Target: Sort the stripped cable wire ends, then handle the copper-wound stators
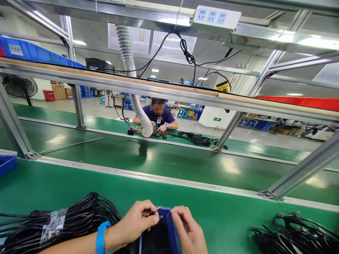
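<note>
My left hand (139, 219), with a blue band at the wrist, is closed in a pinch over the left side of a small blue bin (172, 231). Between its thumb and forefinger is a cable end with thin wires (158, 209), one yellowish. My right hand (189, 229) is at the bin's right rim, thumb and fingertips pressed together. Whatever those fingertips hold, if anything, is too small to make out. Many small black pieces (156, 237) lie inside the bin. A bundle of black cables (79, 218), wrapped with clear film, lies left of my left hand.
Loose black cables (296, 233) lie on the green bench (212, 208) at right. A blue tray (7, 165) sits at the left edge. Metal frame posts (299, 169) rise behind the bench. Across it, a person (156, 114) works beside a flexible duct (136, 102). A power strip (215, 17) hangs overhead.
</note>
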Demonstrator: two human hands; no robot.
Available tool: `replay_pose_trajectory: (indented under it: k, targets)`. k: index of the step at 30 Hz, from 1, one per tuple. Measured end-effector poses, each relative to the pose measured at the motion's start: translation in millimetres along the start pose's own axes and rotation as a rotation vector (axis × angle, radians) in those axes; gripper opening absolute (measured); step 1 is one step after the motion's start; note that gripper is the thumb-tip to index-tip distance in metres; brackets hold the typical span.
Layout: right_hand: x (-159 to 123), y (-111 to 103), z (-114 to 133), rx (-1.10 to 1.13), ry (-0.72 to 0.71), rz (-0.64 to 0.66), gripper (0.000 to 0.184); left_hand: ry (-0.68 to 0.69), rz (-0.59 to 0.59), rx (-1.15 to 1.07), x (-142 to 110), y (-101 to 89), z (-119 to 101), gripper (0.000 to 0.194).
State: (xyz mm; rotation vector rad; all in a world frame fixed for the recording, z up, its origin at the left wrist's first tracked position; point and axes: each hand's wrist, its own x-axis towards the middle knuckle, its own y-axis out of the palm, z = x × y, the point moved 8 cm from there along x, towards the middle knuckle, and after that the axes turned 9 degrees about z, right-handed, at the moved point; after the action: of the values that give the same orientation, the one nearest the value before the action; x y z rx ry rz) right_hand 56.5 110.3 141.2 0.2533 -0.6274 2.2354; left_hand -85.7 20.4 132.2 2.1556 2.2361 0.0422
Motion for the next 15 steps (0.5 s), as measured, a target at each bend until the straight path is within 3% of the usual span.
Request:
replay_pose_trajectory:
  k: [5,15]
  targets:
    - [-6,13,23,-0.183,-0.182,-0.036,0.017,0.053,0.007,-0.010,-1,0.8,-1,0.026]
    - [-9,17,36,-0.211,-0.229,-0.038,0.014,0.054,0.026,0.017,-3,3.0,-6,0.027]
